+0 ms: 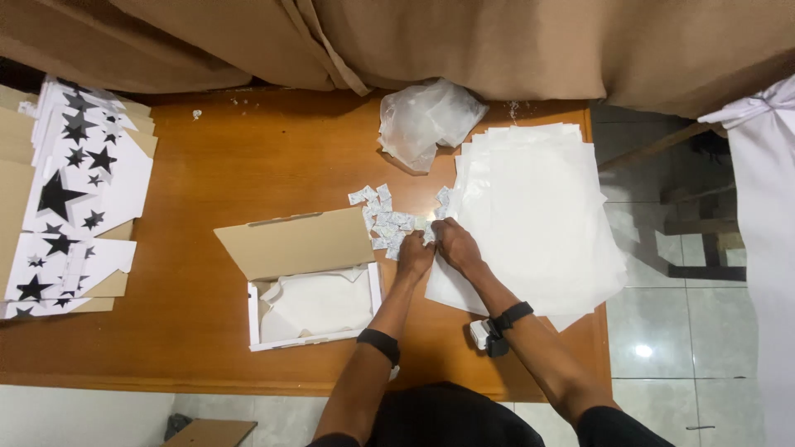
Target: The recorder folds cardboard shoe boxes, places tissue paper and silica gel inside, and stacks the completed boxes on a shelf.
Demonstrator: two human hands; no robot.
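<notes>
Pinching one small white sachet [424, 234] between my left hand [413, 257] and right hand [455, 245], fingers together on it, I see the sachet pile [383, 217] just beside, white paper sheets [538, 215] rightward, an open cardboard box [310, 281] leftward, star-printed flat boxes [74, 190] far left.

A loose heap of small white packets [387, 219] with faint grey print lies scattered flat on the table, between the open flap of a cardboard box and a stack of white sheets. The nearest packets touch the fingers of both hands, overlapping one another.
</notes>
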